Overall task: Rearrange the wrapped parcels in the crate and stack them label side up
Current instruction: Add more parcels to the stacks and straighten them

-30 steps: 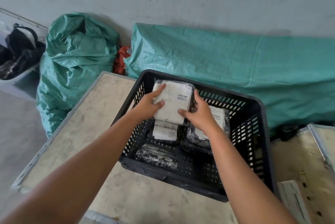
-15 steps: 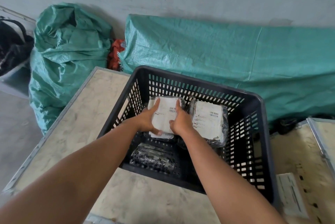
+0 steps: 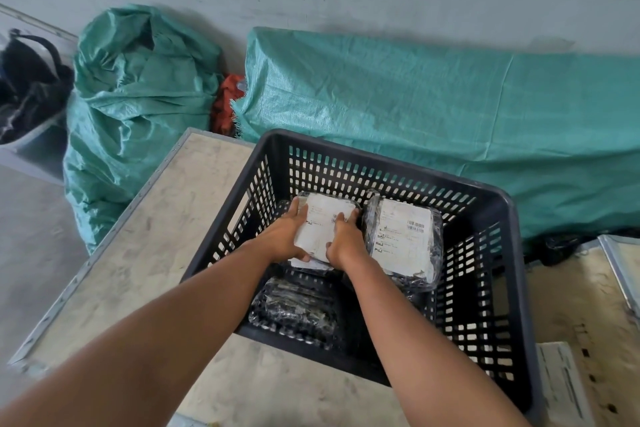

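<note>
Parcels fill the crate (image 3: 502,205): left hand (image 3: 284,236) and right hand (image 3: 346,241) both clasp a label-up parcel (image 3: 322,222) onto the stack at its far-left corner. Released off-centre, it could slide onto the unlabelled parcel (image 3: 294,309) at the near edge.

Parcel labels (image 3: 405,236): print unreadable.

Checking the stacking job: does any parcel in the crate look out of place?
Yes: the near-left parcel in the crate shows only dark wrap, no label. Both hands press a label-up parcel; the right parcel is label-up too.
</note>
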Demonstrator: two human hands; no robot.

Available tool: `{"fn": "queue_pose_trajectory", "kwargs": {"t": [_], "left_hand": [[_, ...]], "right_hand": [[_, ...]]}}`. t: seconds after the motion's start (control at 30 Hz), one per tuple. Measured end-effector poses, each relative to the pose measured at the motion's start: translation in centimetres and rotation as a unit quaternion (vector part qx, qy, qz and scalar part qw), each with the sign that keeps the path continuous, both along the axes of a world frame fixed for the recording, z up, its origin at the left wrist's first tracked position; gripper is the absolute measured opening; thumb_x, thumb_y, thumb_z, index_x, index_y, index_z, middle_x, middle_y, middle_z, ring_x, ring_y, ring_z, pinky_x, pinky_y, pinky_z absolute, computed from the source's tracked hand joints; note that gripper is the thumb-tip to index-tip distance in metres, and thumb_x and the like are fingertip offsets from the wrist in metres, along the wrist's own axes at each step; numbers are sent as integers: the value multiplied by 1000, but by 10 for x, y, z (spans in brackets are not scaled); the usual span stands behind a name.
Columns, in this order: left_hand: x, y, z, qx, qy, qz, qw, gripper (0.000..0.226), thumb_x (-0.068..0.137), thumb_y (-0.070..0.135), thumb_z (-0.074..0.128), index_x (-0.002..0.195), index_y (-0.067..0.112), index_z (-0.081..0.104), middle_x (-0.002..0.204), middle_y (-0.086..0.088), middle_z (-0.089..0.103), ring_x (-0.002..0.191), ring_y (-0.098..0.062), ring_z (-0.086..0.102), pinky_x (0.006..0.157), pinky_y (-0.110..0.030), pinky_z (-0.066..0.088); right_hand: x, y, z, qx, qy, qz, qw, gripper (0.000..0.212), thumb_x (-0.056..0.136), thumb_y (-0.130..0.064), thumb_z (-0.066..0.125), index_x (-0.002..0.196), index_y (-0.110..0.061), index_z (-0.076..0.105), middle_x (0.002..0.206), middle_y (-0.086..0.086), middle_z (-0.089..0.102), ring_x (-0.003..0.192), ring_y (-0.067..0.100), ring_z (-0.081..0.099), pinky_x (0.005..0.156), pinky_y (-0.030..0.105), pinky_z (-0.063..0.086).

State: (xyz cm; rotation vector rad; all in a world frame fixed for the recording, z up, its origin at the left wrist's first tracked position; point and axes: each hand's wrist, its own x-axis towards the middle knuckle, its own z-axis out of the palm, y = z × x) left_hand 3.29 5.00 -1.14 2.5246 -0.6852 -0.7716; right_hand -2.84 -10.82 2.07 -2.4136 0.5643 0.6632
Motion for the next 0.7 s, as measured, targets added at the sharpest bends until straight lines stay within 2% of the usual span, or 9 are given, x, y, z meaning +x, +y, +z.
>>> {"fn": "queue_pose_trajectory", "kwargs": {"t": [0.3, 0.37, 0.43, 0.5, 0.57, 0.63, 0.7], "left_hand": [[-3, -2, 8, 6, 5, 12, 1000, 138, 68, 26, 92, 159, 18, -12, 165, -3, -23, 153, -30, 11, 121, -41, 22], [-4, -2, 16, 11, 19, 9, 1000, 138, 69, 24, 92, 159, 19, -12, 165, -3, -24, 153, -32, 11, 116, -42, 34], [-2, -4, 30, 23, 29, 0, 999, 132, 69, 24, 92, 161, 22, -4, 166, -6, -21, 153, -34, 9, 118, -43, 30], [1, -4, 51, 10, 26, 2, 1000, 119, 72, 25, 89, 161, 28, 10, 168, -6, -12, 153, -36, 9, 121, -48, 23], [0, 0, 74, -24, 7, 4, 1000, 106, 77, 27, 86, 159, 31, 20, 169, -4, 6, 151, -32, 20, 119, -47, 26], [-6, 10, 95, -52, 0, -4, 999, 96, 79, 30, 85, 157, 29, 30, 165, -2, 27, 147, -27, 33, 118, -42, 30], [-20, 20, 108, -38, 14, -23, 999, 87, 79, 29, 86, 153, 29, 40, 158, -2, 41, 140, -25, 43, 113, -40, 35]], "right_hand": [[1, -2, 1, 8, -14, -23, 1000, 87, 96, 0, 60, 165, -12, 9, 170, 8, -24, 149, 30, 35, 115, 31, 37], [-1, -2, 12, 15, -26, -35, 999, 83, 98, -3, 60, 165, -13, 12, 173, 9, -12, 147, 30, 39, 112, 32, 40], [-5, -4, 25, 34, -73, -29, 996, 86, 98, -6, 65, 165, -15, 13, 172, 13, 12, 140, 32, 47, 109, 37, 48], [-13, -11, 43, 74, -138, -42, 987, 91, 95, -8, 70, 165, -22, 15, 169, 11, 24, 133, 28, 52, 109, 45, 49], [-25, -23, 64, 112, -190, -59, 974, 86, 94, -15, 73, 163, -26, 23, 167, 4, 29, 137, 24, 48, 115, 51, 42], [-39, -39, 81, 140, -214, -51, 965, 72, 94, -20, 74, 156, -27, 40, 159, 0, 45, 134, 20, 55, 112, 46, 47], [-57, -52, 90, 163, -201, -17, 966, 47, 91, -19, 77, 134, -32, 62, 139, -8, 62, 106, -2, 69, 97, 31, 58]]}}
